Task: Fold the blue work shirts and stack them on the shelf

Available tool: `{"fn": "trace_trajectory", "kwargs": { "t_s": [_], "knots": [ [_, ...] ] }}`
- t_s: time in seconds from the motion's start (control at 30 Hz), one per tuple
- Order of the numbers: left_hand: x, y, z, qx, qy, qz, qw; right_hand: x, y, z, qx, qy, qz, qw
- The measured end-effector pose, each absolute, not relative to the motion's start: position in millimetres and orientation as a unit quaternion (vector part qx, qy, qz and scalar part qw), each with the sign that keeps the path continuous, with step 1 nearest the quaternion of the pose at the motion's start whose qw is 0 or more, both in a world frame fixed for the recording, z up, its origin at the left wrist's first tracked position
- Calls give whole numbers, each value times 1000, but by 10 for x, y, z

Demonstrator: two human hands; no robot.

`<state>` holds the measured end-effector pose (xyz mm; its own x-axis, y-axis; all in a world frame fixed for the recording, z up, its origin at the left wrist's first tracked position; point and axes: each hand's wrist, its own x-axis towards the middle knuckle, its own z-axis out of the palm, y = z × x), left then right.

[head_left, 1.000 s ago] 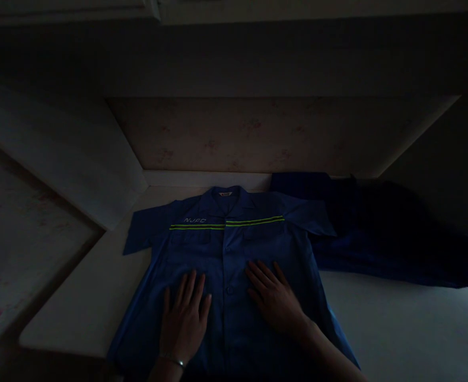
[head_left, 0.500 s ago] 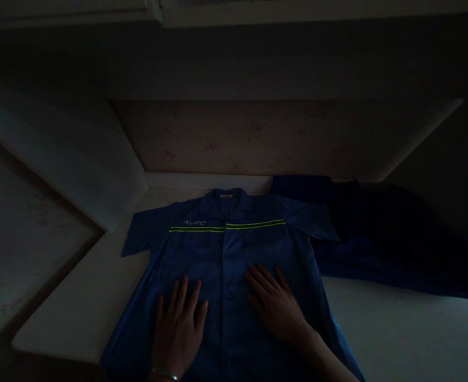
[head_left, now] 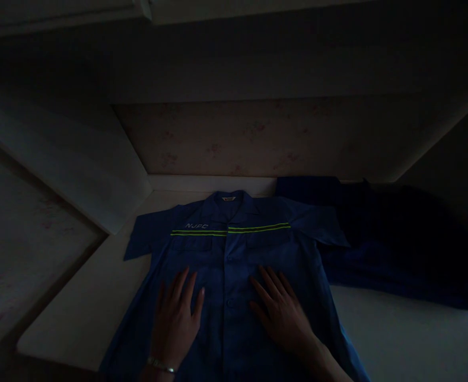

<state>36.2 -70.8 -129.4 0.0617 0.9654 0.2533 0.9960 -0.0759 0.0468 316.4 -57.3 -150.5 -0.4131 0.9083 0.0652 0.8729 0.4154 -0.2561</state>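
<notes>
A blue short-sleeved work shirt [head_left: 226, 254] lies face up on a white table [head_left: 83, 313], buttoned, with a yellow-green stripe across the chest and small white lettering. My left hand [head_left: 176, 321] rests flat on the shirt's lower left front, fingers stretched out. A bracelet sits on that wrist. My right hand [head_left: 284, 313] lies flat on the lower right front, fingers spread. Neither hand holds anything.
A pile of dark blue cloth [head_left: 393, 239] lies at the right, touching the shirt's right sleeve. A pale wall [head_left: 266, 138] runs behind the table. A slanted panel [head_left: 67, 159] borders the left side. The room is dim.
Both hands stay flat on the shirt. The left hand has shifted slightly up and right. The view has moved a little, and the shirt keeps its place.
</notes>
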Motion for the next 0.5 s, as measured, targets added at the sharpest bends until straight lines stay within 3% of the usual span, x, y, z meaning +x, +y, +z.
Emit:
{"fn": "trace_trajectory", "kwargs": {
  "t_s": [0.3, 0.5],
  "knots": [
    [391, -68, -1503, -743, -667, -42, 10, 3167, -566, -1449, -539, -827, 128, 102],
    [321, -59, -1481, -736, -667, -87, -73, 3163, -556, -1485, -540, -826, 126, 98]
  ]
}}
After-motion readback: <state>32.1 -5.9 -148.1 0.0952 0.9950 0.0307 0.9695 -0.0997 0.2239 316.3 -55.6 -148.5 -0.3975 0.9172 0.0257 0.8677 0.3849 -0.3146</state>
